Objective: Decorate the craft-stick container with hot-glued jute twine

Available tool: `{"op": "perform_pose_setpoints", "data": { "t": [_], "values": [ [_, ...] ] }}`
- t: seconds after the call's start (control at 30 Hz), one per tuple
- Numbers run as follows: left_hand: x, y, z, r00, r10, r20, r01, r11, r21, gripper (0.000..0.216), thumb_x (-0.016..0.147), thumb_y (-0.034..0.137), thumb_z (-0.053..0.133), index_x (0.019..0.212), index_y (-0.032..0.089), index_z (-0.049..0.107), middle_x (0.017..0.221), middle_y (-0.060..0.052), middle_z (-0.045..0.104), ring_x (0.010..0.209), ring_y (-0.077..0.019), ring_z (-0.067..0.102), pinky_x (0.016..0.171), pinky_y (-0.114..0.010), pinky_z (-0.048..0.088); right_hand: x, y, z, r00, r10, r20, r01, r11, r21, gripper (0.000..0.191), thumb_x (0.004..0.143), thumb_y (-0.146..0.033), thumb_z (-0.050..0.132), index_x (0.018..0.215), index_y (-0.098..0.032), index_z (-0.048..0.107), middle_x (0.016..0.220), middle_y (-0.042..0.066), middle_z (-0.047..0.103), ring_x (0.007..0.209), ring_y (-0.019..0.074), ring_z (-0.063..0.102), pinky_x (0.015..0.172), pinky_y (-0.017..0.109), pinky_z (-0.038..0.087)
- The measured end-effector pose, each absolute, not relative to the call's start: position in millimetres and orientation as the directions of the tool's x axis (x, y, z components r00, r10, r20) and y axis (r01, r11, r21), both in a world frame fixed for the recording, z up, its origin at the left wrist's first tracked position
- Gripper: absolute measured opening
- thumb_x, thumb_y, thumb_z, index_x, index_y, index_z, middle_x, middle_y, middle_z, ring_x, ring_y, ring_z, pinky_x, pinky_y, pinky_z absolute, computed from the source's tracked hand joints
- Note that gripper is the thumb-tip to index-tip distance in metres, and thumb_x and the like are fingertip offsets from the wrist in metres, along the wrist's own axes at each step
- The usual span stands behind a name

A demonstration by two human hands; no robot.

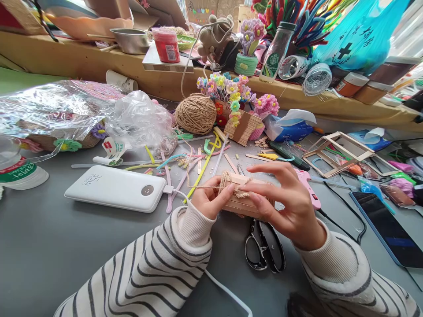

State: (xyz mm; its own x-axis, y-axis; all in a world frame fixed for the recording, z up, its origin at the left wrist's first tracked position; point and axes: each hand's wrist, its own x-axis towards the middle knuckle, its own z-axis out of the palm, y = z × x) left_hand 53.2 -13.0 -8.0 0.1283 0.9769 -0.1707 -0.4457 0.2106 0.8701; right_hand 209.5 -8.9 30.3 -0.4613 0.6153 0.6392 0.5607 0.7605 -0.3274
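Note:
My left hand [209,198] grips a small wooden stick piece [243,204] from the left, thumb pressed on jute twine [233,187] wound round it. From the right, my right hand [284,200] pinches the same twine on the piece with thumb and forefinger, its other fingers spread. A strand of twine runs left toward the twine ball [195,113]. Both hands hover just above the grey table [49,246].
Black scissors [264,248] lie under my hands. A white power bank [115,188] sits left, a pink glue gun [309,187] and a tablet [386,226] right. Pipe cleaners, sticks, craft flowers [231,94], wooden frames [340,152] and plastic bags [139,121] crowd the back.

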Motion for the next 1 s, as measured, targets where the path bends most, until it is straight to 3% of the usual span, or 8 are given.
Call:
{"op": "perform_pose_setpoints", "data": {
  "t": [0.27,0.6,1.0],
  "values": [
    [53,-13,-9,0.088,0.984,-0.155,-0.439,0.178,0.880,0.030,0.059,0.033,0.073,0.081,0.015,0.064,0.069,0.001,0.069,0.063,-0.0115,0.062,0.059,-0.018,0.047,211,-12,18,-0.548,0.460,0.698,0.574,0.814,-0.087,0.022,0.077,-0.022,0.055,0.094,-0.015,0.066,0.108,0.012,0.059,0.100,0.0239,0.046,0.088,0.046,0.042],
    [50,-11,-11,0.116,0.988,-0.106,-0.397,0.144,0.907,0.031,0.063,0.036,0.068,0.084,0.013,0.064,0.072,-0.004,0.069,0.067,-0.0163,0.063,0.063,-0.023,0.047,211,-13,13,-0.554,0.438,0.708,0.617,0.787,-0.004,0.023,0.078,-0.026,0.056,0.096,-0.016,0.065,0.107,0.012,0.062,0.098,0.0225,0.049,0.089,0.048,0.042],
    [53,-14,-11,0.071,0.994,-0.088,-0.453,0.111,0.884,0.023,0.064,0.030,0.069,0.081,0.014,0.065,0.068,-0.001,0.069,0.063,-0.0120,0.062,0.059,-0.018,0.048,211,-12,15,-0.536,0.442,0.719,0.643,0.766,0.009,0.022,0.078,-0.029,0.055,0.097,-0.021,0.064,0.109,0.009,0.062,0.098,0.0219,0.050,0.090,0.048,0.041]
  ]
}}
